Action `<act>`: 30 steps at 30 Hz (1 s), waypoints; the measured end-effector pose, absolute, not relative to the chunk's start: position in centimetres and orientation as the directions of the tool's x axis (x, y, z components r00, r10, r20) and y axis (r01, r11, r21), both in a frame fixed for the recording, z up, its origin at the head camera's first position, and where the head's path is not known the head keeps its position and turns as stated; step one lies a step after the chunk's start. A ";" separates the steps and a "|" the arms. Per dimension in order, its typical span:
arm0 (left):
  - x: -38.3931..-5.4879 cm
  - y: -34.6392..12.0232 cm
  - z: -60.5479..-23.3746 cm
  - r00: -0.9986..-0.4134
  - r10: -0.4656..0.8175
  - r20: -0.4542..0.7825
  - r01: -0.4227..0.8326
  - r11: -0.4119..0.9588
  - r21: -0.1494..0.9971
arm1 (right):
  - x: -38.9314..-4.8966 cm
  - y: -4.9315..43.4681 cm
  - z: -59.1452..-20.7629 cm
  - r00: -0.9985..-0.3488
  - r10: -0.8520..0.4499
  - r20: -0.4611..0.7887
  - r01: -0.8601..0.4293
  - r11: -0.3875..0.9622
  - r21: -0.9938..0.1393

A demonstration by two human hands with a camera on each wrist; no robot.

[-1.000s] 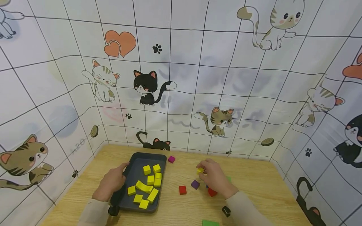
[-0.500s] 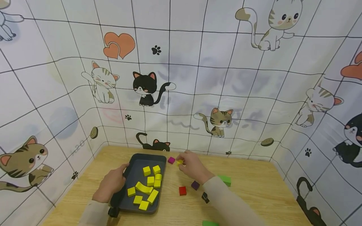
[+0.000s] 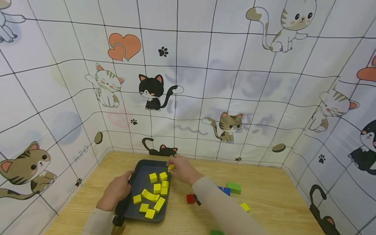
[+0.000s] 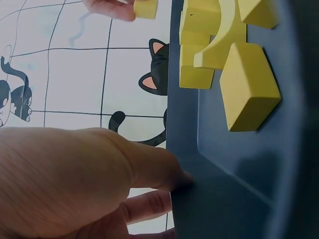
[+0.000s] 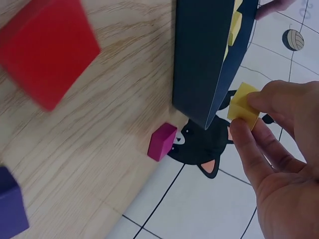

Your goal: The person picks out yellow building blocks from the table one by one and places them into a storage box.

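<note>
A dark grey rectangular tray (image 3: 144, 176) holds several yellow blocks (image 3: 150, 195), including cubes, a longer block and a curved piece. My left hand (image 3: 114, 192) grips the tray's left side, and in the left wrist view its thumb (image 4: 159, 167) lies over the rim with fingers outside. Thumb and fingers of my right hand (image 3: 183, 171) pinch a yellow block (image 5: 242, 105) at the tray's far right corner, above the rim. Near that corner a magenta block (image 5: 162, 142) lies on the table, hidden from the head view by the right hand.
Right of the tray lie a red block (image 3: 190, 198), blue blocks (image 3: 226, 191), a green block (image 3: 233, 187) and a loose yellow block (image 3: 245, 207). Another green block (image 3: 216, 232) is at the near edge. A purple block (image 5: 12, 204) shows in the right wrist view. Cat-patterned cloth (image 3: 191, 107) surrounds the table.
My right hand has carried the yellow block leftward from the right-hand blocks to the tray's far right corner. My left hand and the tray have stayed in place.
</note>
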State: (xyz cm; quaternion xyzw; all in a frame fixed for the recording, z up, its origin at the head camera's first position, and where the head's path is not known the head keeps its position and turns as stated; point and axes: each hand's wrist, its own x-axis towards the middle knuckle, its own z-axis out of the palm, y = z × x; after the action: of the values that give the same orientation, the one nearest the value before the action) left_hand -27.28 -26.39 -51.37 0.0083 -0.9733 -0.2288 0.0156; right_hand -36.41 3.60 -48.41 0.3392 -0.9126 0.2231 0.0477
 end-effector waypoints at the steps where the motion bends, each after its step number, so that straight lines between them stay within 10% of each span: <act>1: -27.3 -26.4 -51.3 -0.999 -0.023 0.027 -0.008 0.895 0.446 | -36.5 3.3 -48.4 -0.765 -0.599 0.238 -0.642 0.672 -0.370; 30: -27.5 -26.5 -51.7 -0.999 -0.025 0.033 -0.008 0.898 0.440 | -35.5 5.4 -48.9 -0.773 -0.585 0.244 -0.631 0.670 -0.391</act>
State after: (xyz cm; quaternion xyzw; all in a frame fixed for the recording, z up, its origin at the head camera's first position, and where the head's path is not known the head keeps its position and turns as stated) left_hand -27.50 -26.47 -51.66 0.0084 -0.9740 -0.2257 0.0190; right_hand -35.54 5.37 -48.94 0.3332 -0.9125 0.2323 0.0490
